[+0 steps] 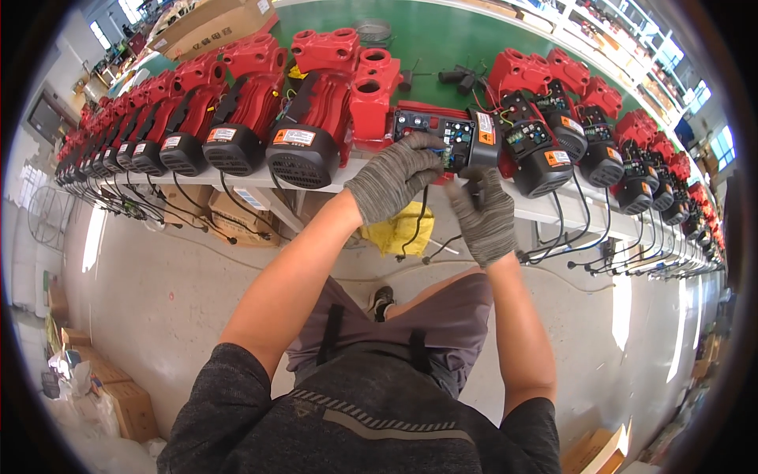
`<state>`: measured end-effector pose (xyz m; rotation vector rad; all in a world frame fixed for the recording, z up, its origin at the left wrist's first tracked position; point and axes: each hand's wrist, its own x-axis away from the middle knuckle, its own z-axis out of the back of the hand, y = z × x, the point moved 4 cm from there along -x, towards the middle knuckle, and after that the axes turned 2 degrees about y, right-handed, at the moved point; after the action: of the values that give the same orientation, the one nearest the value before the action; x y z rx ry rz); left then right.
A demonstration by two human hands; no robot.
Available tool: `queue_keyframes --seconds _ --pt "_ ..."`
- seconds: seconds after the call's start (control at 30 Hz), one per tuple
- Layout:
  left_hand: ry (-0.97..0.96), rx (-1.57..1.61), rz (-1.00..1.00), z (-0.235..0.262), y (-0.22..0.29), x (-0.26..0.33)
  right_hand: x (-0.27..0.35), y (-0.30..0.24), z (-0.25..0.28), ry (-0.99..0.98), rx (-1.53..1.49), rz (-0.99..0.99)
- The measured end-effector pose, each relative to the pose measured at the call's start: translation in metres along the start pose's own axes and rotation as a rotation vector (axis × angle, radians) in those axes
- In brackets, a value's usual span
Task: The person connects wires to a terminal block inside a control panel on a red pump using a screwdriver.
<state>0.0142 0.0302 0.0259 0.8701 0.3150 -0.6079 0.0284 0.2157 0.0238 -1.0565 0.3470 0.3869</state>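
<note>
Keep your grey-gloved left hand (395,178) over the open black plastic housing (412,122) containing a dark, component-covered circuit board (458,134); your grey-gloved right hand (487,221) is just beside. Whether either hand's fingers pinch anything cannot be told.

Left hand (395,180): fingers cover part of the circuit board (460,133). Right hand (485,217): thumb blurred; dark object (474,188) at its fingers partly hidden, kind unclear. Yellow bag (404,231): partly hidden behind left hand. Red-and-black machines (88,136) at far left end of bench (316,178): too small to separate. Open carton (602,453) and dark shirt (363,457): cut off by lower edge
</note>
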Motion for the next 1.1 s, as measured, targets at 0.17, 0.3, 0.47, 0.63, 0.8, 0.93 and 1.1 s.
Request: queue_keyframes --seconds 0.17,0.3,0.47,0.63,0.8,0.93,1.1 --pt "0.019 0.018 -0.025 -0.001 -0.001 0.000 -0.007 -0.014 -0.001 -0.126 0.653 0.598" --pt "0.008 0.002 -0.029 0.000 -0.002 0.001 -0.014 -0.025 0.000 -0.227 0.786 0.657" --pt "0.016 0.026 -0.024 0.000 -0.001 -0.001 -0.020 -0.016 -0.004 -0.255 0.380 0.480" --pt "0.020 -0.053 -0.044 0.003 0.005 -0.001 -0.016 -0.007 -0.013 -0.278 -0.014 -0.093" --pt "0.037 -0.072 -0.051 0.005 0.005 0.003 0.007 0.002 -0.034 -0.283 -0.979 -0.923" --pt "0.042 -0.073 -0.089 0.004 0.004 0.001 0.010 0.000 -0.019 -0.186 -0.707 -0.760" --pt "0.014 0.023 -0.024 0.002 0.003 0.000 -0.004 -0.009 0.005 0.019 0.254 0.295"
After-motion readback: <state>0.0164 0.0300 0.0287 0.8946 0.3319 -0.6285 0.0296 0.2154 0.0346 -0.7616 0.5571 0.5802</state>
